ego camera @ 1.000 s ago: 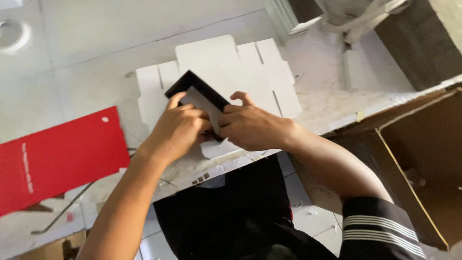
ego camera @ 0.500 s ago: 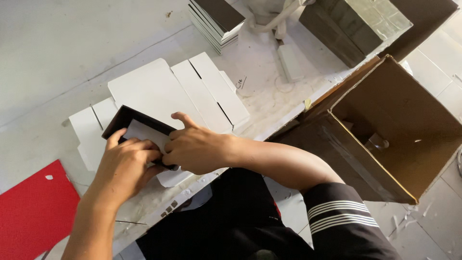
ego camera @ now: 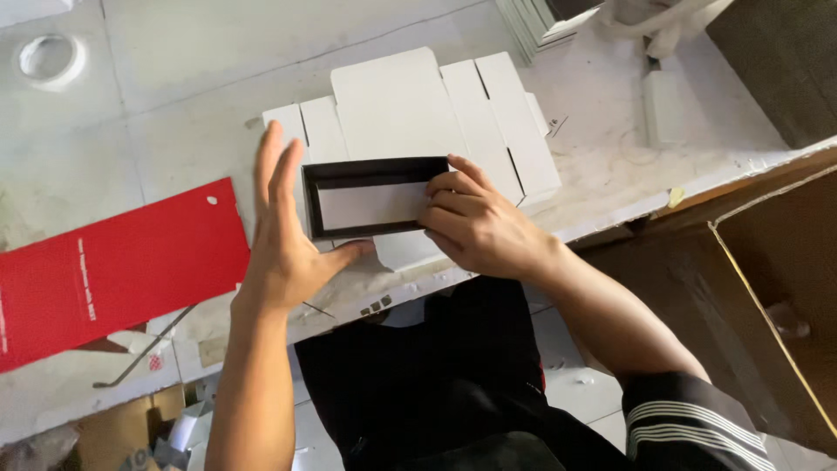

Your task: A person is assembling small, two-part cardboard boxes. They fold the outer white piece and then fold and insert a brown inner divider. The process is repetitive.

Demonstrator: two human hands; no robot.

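A shallow black box tray [ego camera: 375,196] with a white card inside lies on a flat white die-cut cardboard blank [ego camera: 410,105] on the worktable. My right hand [ego camera: 475,227] grips the tray's right end, fingers over its edge. To the tray's left, my left hand [ego camera: 283,235] is held flat with its fingers spread and pointing up, the thumb reaching under the tray's lower left corner. It holds nothing.
A red printed card sheet [ego camera: 113,266] lies at the left of the white worktable [ego camera: 174,96]. A stack of flat blanks [ego camera: 540,17] sits at the far edge. An open brown carton [ego camera: 785,288] stands on the floor to the right. A round white ring [ego camera: 48,57] rests far left.
The black tray was held tilted in both hands; now it lies flat on the white blank. My left hand has let go and spread flat beside it.
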